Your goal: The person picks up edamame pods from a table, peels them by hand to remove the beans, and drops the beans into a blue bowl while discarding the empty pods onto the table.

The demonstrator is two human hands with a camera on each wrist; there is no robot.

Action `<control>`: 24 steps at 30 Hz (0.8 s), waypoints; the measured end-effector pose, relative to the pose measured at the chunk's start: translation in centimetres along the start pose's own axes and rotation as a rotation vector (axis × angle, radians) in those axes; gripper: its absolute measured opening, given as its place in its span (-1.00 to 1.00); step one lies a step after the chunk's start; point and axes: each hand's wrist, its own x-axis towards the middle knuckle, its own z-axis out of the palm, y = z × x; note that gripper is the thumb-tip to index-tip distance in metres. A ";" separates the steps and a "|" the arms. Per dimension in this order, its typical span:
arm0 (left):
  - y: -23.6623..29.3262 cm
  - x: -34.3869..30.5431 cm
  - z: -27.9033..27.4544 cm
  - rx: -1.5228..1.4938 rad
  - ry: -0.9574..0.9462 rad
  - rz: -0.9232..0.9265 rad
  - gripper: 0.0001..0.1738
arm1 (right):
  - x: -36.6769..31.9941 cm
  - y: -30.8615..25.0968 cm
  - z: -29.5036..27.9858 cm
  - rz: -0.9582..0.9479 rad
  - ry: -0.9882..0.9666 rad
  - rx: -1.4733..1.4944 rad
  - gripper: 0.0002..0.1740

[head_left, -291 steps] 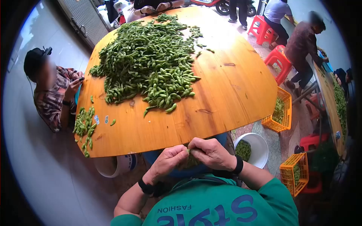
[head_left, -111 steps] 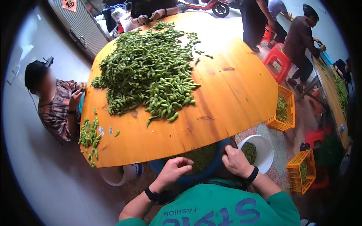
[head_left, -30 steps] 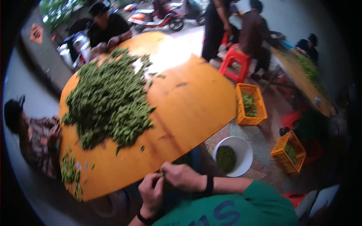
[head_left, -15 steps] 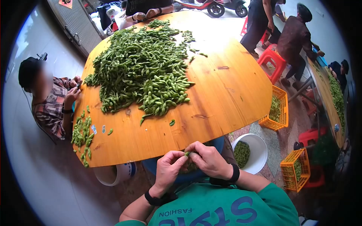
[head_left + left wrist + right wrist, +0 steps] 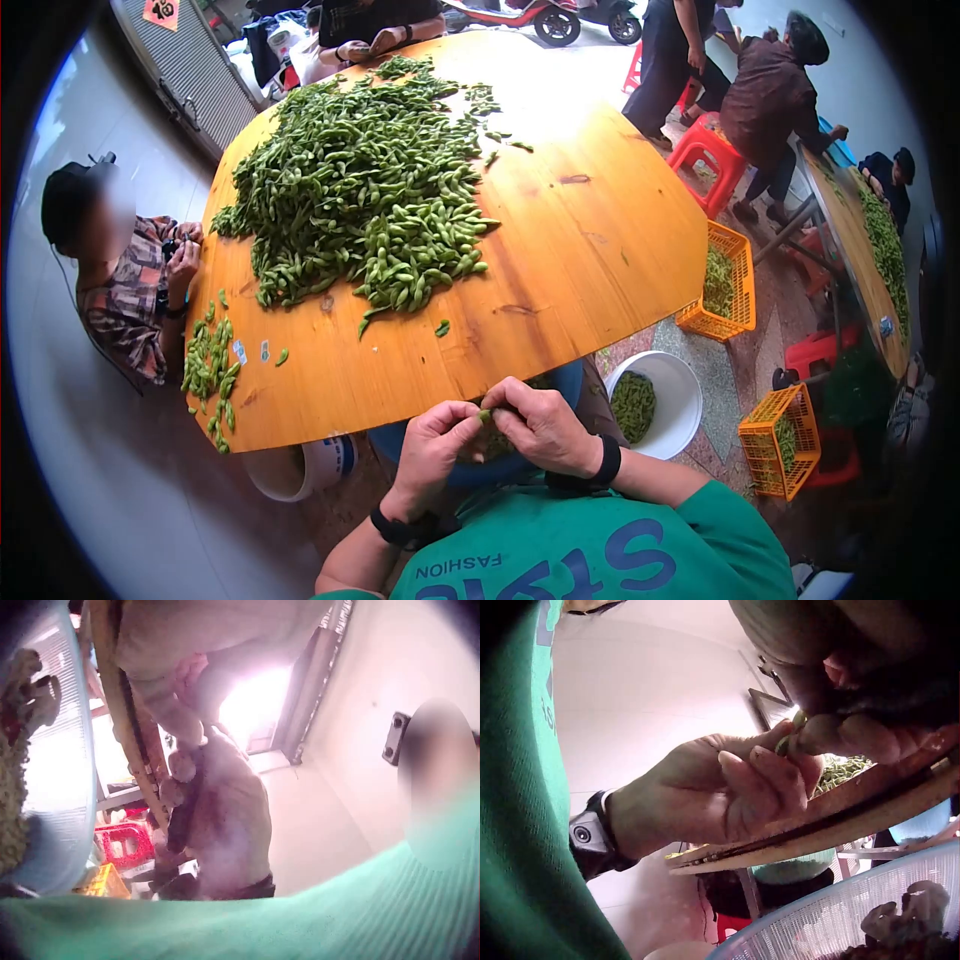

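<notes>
In the head view my left hand [image 5: 432,450] and right hand [image 5: 548,428] meet just off the near edge of the wooden table. Between their fingertips they pinch a small green edamame pod [image 5: 486,416]. The right wrist view shows the pod [image 5: 783,746] up close, thumbs and fingers of both hands on it. Below the hands stands a blue basin [image 5: 568,384], partly hidden by them. A large pile of edamame pods [image 5: 350,180] covers the table's left half, and one loose pod [image 5: 442,328] lies in front of it.
A smaller heap of pods [image 5: 208,365] lies at the table's left corner. White buckets [image 5: 680,400] stand on the floor either side of the basin. To the right are orange crates [image 5: 745,290] and a red stool [image 5: 708,165]. Other people sit or stand around.
My hands were apart 3.7 s ago, the right at the basin's rim; now they meet on a pod. A loose pod has appeared before the pile. A standing person has come into view at back right.
</notes>
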 end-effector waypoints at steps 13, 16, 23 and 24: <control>-0.2 -0.4 0.8 0.110 0.012 0.087 -0.87 | 0.0 -0.7 -0.5 0.046 -0.021 0.023 -0.94; 0.0 -0.4 0.9 0.106 -0.005 0.057 -0.87 | 0.1 -0.4 -0.6 0.083 -0.028 0.063 -0.93; -0.5 -0.2 1.1 0.218 0.012 0.111 -0.83 | 0.1 -0.3 -0.4 0.131 -0.012 0.087 -0.90; -0.5 -0.2 1.2 0.200 0.004 0.093 -0.81 | 0.1 -0.2 -0.4 0.133 -0.015 0.087 -0.90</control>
